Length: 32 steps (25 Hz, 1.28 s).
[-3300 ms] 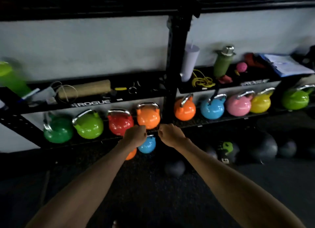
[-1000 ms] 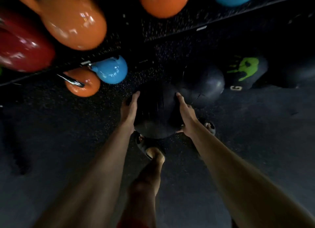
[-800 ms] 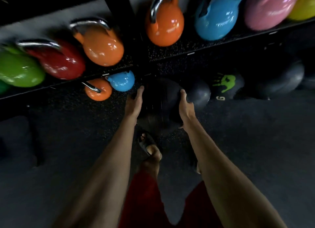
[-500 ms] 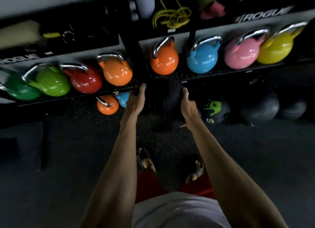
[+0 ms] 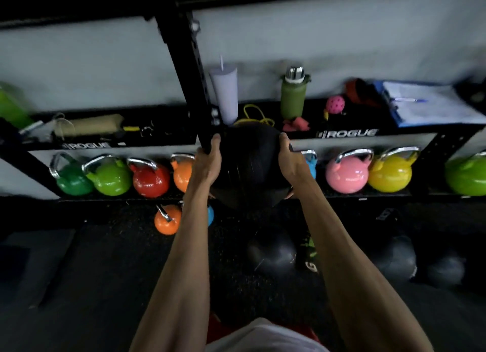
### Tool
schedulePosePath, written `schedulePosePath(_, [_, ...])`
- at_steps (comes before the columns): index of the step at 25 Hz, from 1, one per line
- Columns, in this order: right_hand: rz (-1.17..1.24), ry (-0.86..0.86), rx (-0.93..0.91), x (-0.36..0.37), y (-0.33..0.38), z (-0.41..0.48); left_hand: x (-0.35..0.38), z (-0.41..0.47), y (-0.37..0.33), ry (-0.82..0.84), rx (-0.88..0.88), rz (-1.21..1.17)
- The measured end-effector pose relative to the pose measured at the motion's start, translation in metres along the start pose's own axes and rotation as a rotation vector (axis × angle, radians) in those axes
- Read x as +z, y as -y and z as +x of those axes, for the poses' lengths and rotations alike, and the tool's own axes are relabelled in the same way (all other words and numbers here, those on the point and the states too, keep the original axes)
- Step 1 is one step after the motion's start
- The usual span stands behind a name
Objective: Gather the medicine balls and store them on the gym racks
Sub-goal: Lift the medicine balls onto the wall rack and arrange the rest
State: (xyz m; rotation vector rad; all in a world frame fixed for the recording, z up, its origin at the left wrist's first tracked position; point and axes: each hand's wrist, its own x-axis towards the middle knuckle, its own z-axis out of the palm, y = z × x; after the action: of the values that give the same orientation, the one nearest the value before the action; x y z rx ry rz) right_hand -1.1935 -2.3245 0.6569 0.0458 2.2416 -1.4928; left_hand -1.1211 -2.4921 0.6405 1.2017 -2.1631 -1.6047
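Observation:
I hold a black medicine ball (image 5: pixel 249 165) off the floor in front of the black rack (image 5: pixel 347 133), level with its lower shelves. My left hand (image 5: pixel 207 165) grips the ball's left side and my right hand (image 5: pixel 292 162) grips its right side, fingers wrapped along its curve. Several more dark medicine balls lie on the floor under the rack: one (image 5: pixel 273 254) below the held ball, one with a green handprint (image 5: pixel 309 251) partly behind my right forearm, and two (image 5: pixel 397 257) (image 5: pixel 444 270) further right.
Coloured kettlebells (image 5: pixel 347 175) fill the lower shelf, and an orange one (image 5: pixel 167 220) sits on the floor. The upper shelf holds a tumbler (image 5: pixel 226 93), a green bottle (image 5: pixel 293 96), yellow bands and papers (image 5: pixel 426 101). A black upright post (image 5: pixel 184 75) stands just left of the ball.
I bent down, took the ball off the floor between both hands and stood up; it has risen from floor level to the height of the shelves.

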Motion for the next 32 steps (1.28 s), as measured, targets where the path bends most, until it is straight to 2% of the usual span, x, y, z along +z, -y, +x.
schedulePosePath(5, [0.038,-0.039,-0.186,-0.036,0.06,-0.009,-0.018,-0.024,-0.08,-0.191,0.197,0.011])
schedulePosePath(11, [0.008,-0.105,-0.441,-0.068,0.16,-0.018,-0.056,-0.036,-0.175,-0.288,0.337,-0.11])
schedulePosePath(15, [0.069,-0.117,-0.553,-0.077,0.224,-0.015,-0.081,-0.024,-0.232,-0.319,0.468,-0.226])
schedulePosePath(20, [0.15,-0.161,-0.664,-0.062,0.298,0.012,-0.099,0.024,-0.289,-0.324,0.576,-0.354])
schedulePosePath(27, [0.277,-0.185,-0.782,-0.037,0.361,0.081,-0.086,0.122,-0.34,-0.32,0.705,-0.535])
schedulePosePath(30, [0.262,-0.161,-0.837,-0.019,0.356,0.111,-0.07,0.156,-0.333,-0.401,0.863,-0.461])
schedulePosePath(32, [0.223,-0.186,-0.923,-0.006,0.353,0.128,-0.069,0.172,-0.336,-0.428,1.014,-0.328])
